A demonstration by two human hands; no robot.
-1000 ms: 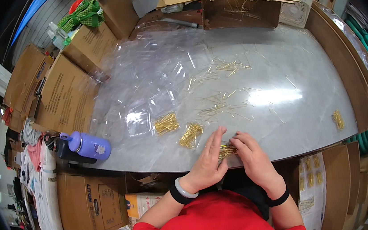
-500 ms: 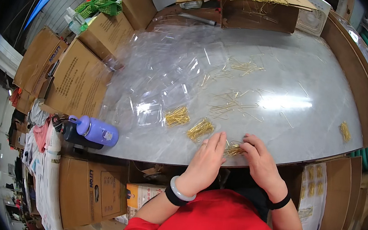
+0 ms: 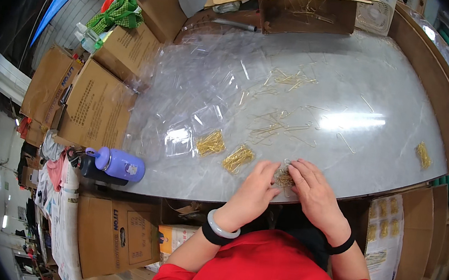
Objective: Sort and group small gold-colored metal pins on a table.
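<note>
At the table's near edge, my left hand and my right hand close in on a small bundle of gold wire hooks from both sides. Fingers of each hand are pressed together against the bundle and partly cover it. Just left of my left hand lies a neat pile of gold hooks, and beyond it another pile. Loose hooks are scattered farther out, with a looser cluster behind them.
Clear plastic bags spread over the table's left half. A purple bottle lies at the left edge near cardboard boxes. At the far right sits a small hook bundle. An open carton stands at the back.
My right hand has moved in over the hook bundle, its fingers now closer together. My left hand has shifted slightly rightward and its thumb reaches toward the bundle. The view has tilted a little.
</note>
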